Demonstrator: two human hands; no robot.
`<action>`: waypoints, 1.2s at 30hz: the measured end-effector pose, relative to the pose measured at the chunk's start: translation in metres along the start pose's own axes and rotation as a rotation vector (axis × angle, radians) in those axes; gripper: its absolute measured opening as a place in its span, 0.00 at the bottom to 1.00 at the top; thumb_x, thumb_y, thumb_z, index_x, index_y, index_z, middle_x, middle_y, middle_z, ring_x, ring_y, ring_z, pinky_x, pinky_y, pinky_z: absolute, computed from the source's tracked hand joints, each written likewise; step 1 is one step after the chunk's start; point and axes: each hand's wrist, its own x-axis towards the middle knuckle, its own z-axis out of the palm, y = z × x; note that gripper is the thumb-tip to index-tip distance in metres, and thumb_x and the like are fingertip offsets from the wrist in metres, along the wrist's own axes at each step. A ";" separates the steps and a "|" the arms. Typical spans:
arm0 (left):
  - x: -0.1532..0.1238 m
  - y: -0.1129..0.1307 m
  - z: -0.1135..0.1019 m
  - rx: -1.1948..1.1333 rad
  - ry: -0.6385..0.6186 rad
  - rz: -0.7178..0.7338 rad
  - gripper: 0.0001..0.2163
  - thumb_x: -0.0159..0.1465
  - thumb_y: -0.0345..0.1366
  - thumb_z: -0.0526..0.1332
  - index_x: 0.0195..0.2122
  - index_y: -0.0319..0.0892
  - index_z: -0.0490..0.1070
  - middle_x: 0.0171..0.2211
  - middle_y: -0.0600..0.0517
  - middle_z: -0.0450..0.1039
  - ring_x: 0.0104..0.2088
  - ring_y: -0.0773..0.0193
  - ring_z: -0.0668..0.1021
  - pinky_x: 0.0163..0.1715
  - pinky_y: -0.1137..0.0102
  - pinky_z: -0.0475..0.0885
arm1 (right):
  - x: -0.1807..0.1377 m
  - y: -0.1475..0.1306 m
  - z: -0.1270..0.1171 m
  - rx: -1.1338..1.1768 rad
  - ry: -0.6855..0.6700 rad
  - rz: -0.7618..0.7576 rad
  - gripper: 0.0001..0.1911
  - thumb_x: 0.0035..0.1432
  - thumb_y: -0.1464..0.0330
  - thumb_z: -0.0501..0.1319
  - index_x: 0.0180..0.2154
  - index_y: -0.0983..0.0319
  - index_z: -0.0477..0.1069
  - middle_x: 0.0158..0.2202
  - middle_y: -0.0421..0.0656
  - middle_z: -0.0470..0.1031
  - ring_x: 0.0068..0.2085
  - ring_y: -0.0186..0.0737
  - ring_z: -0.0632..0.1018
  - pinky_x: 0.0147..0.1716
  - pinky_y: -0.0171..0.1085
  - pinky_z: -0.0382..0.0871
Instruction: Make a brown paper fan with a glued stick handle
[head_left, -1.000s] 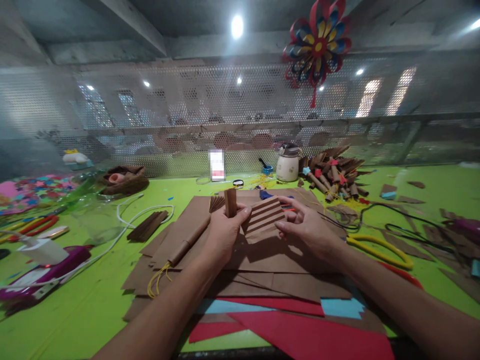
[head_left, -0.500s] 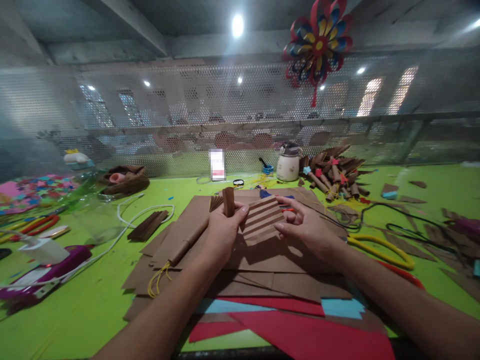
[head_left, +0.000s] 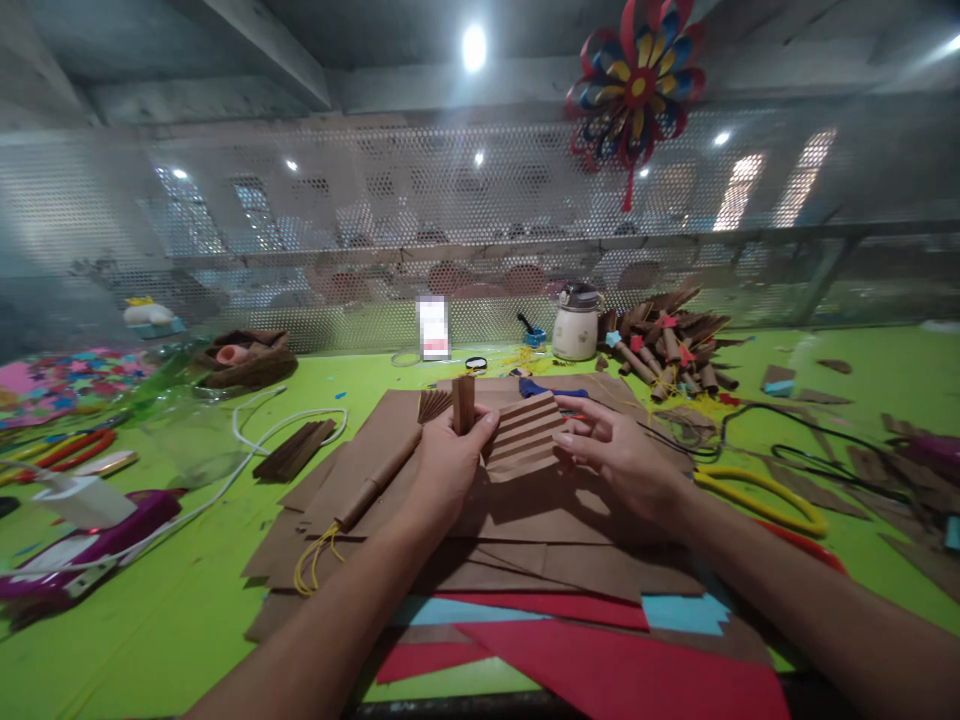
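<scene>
Between my hands is a piece of brown pleated paper (head_left: 521, 437), its folds showing as light and dark stripes. My left hand (head_left: 452, 455) pinches its left side, with a narrow folded brown strip (head_left: 463, 403) standing up from the same grip. At the paper's right edge, the thumb and fingers of my right hand (head_left: 611, 445) are closed on it. A rolled brown paper tube (head_left: 379, 482) with yellow string lies just left of my left hand, a pleated fan end at its top. Beneath both hands is a stack of brown paper sheets (head_left: 480, 570).
A pile of finished brown paper tubes (head_left: 667, 345) with stars lies at the back right, beside a white jar (head_left: 576, 325). Yellow-handled scissors (head_left: 761, 498) lie right of the stack. A white cable (head_left: 247, 440) and purple power strip (head_left: 142, 525) sit left.
The pleated paper has tilted slightly, and my right fingers have shifted a little along its right edge. The folded strip in my left hand has turned slightly rightward.
</scene>
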 end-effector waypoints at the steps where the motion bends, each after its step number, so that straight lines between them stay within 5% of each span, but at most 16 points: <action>1: 0.000 0.000 0.000 -0.001 0.000 0.004 0.11 0.53 0.41 0.65 0.28 0.39 0.69 0.22 0.57 0.65 0.22 0.72 0.64 0.25 0.75 0.59 | 0.000 0.000 0.000 0.002 0.003 -0.002 0.31 0.45 0.64 0.68 0.51 0.62 0.63 0.31 0.41 0.73 0.28 0.34 0.72 0.29 0.36 0.67; 8: -0.001 0.000 0.000 -0.033 -0.023 -0.045 0.11 0.52 0.41 0.65 0.28 0.39 0.70 0.23 0.56 0.66 0.24 0.71 0.66 0.26 0.75 0.59 | 0.003 0.004 -0.004 0.009 0.058 0.032 0.24 0.49 0.59 0.65 0.47 0.59 0.69 0.36 0.43 0.73 0.35 0.38 0.74 0.27 0.34 0.69; 14: -0.001 -0.002 0.001 -0.157 -0.039 -0.151 0.11 0.48 0.39 0.68 0.29 0.38 0.72 0.26 0.54 0.71 0.28 0.68 0.70 0.31 0.73 0.63 | 0.005 0.003 -0.008 0.066 0.093 -0.018 0.17 0.51 0.58 0.63 0.43 0.58 0.72 0.31 0.41 0.73 0.32 0.36 0.74 0.30 0.34 0.69; 21: 0.000 -0.004 0.002 -0.196 -0.062 -0.173 0.11 0.48 0.38 0.68 0.31 0.39 0.72 0.27 0.53 0.72 0.30 0.67 0.73 0.32 0.72 0.65 | 0.000 -0.005 -0.004 -0.165 -0.088 -0.174 0.32 0.46 0.66 0.68 0.54 0.56 0.63 0.44 0.45 0.73 0.46 0.43 0.73 0.44 0.42 0.69; 36: -0.004 -0.001 0.003 -0.162 -0.222 -0.249 0.14 0.49 0.41 0.67 0.34 0.37 0.76 0.32 0.45 0.77 0.33 0.59 0.77 0.34 0.67 0.70 | 0.004 0.002 -0.004 -0.157 0.006 -0.128 0.23 0.42 0.68 0.68 0.45 0.60 0.72 0.36 0.43 0.76 0.36 0.40 0.75 0.36 0.40 0.71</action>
